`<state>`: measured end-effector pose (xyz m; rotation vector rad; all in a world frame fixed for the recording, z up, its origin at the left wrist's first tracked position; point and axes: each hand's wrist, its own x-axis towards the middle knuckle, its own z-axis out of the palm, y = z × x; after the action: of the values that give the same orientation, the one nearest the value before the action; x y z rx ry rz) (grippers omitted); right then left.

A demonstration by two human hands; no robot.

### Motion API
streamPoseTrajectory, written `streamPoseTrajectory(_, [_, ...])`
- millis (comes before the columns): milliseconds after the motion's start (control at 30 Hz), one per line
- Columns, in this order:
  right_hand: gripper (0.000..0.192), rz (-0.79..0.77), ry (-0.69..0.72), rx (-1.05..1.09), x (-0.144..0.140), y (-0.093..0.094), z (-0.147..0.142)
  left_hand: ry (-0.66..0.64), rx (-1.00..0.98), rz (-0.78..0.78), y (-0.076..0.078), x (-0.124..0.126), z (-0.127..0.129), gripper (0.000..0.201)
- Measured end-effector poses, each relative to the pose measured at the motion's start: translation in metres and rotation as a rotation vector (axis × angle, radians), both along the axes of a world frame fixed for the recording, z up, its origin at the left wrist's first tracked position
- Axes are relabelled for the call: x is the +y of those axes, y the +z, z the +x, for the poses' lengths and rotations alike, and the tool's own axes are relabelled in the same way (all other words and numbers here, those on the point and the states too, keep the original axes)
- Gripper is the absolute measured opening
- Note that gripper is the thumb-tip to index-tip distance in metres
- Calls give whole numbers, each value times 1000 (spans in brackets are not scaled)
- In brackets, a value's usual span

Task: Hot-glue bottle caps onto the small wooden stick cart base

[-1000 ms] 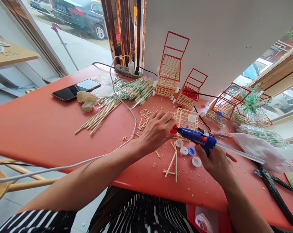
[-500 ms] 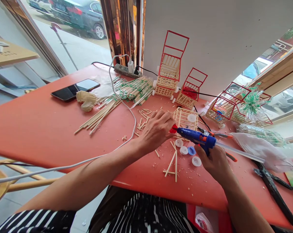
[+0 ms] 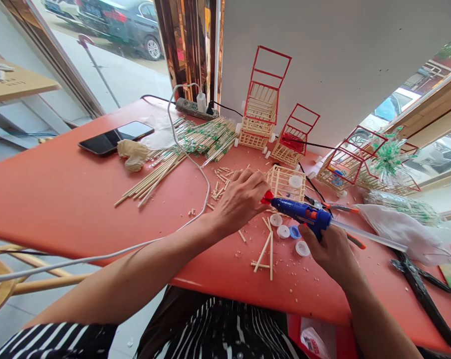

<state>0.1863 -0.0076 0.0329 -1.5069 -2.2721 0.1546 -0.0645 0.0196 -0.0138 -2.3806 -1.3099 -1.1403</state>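
My left hand [image 3: 244,198] is closed, fingertips pinching a small red plastic cap [image 3: 266,197] that is partly hidden. Wrapped round the handle of a blue hot glue gun [image 3: 298,210], my right hand [image 3: 334,249] points its nozzle left against the cap. A clear glue stick [image 3: 367,235] sticks out of the gun's back. Behind the gun stands a small wooden-stick basket [image 3: 281,180] with a white cap [image 3: 295,181] on it. Below the gun lie white bottle caps [image 3: 283,231], a blue cap [image 3: 295,232] and a few cut sticks [image 3: 271,254].
Stick carts with red handles [image 3: 261,104] stand along the wall. Wrapped chopsticks [image 3: 206,139], a phone [image 3: 115,138] and a power strip [image 3: 195,108] lie back left. A white cable [image 3: 206,194] crosses the red table. Pliers [image 3: 341,207], a plastic bag [image 3: 397,234] and black-handled cutters [image 3: 416,284] lie right.
The glue gun's nozzle has shifted slightly left, closer against the red cap. My left hand has hardly moved.
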Motion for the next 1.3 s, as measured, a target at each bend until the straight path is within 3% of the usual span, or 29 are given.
streamPoseTrajectory(1300, [72,62,8,16,0,1,-2,-10,3,7,-2,0,1,25])
